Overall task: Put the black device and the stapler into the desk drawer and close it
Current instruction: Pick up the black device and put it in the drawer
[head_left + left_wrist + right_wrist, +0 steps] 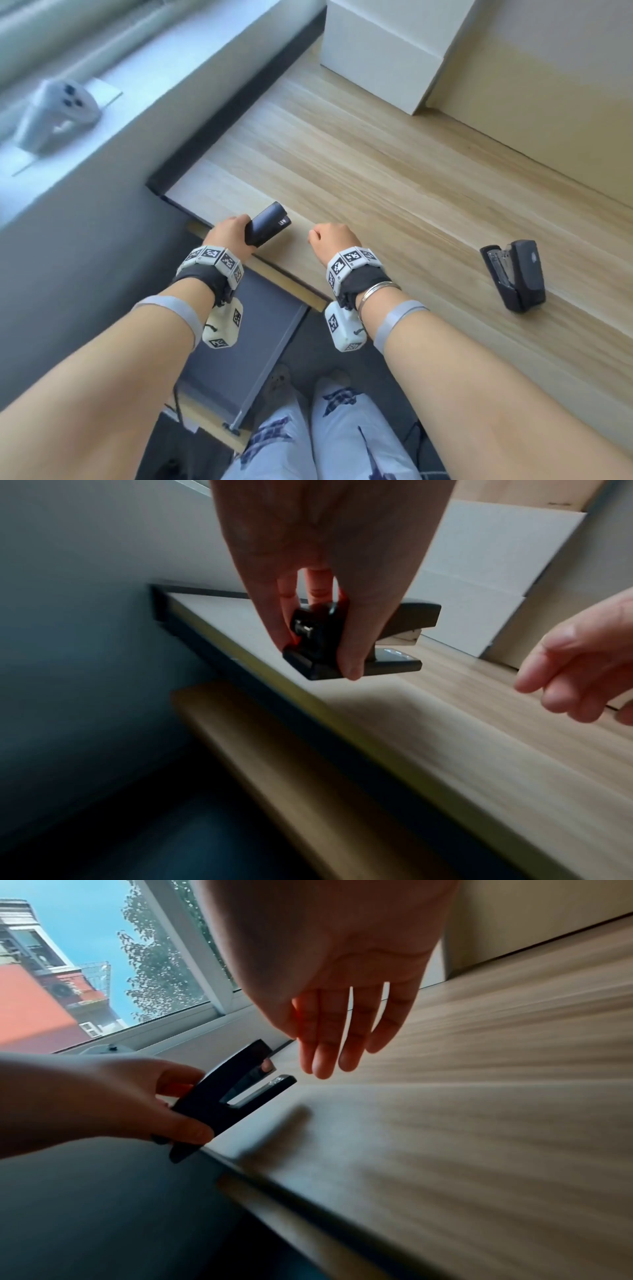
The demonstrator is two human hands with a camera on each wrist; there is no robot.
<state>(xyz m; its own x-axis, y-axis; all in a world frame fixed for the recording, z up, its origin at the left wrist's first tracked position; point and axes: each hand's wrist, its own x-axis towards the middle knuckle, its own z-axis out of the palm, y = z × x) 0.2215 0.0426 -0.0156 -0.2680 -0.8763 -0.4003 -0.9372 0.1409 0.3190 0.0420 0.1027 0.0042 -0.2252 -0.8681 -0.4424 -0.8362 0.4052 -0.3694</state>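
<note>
My left hand (231,229) grips the rear end of the black device (269,222) between thumb and fingers, holding it just above the desk's near left edge. In the left wrist view the black device (363,647) shows a hinged top arm over a flat base. My right hand (334,238) hovers beside it over the desk, fingers relaxed and holding nothing. The black stapler (515,275) lies on its side on the desk far to the right. Below the desk edge the drawer (246,353) stands pulled out, its dark grey inside in view.
A white box (383,51) stands at the back of the wooden desk (376,164). A white gadget (58,109) sits on the windowsill to the left. My legs (329,431) are under the desk beside the drawer.
</note>
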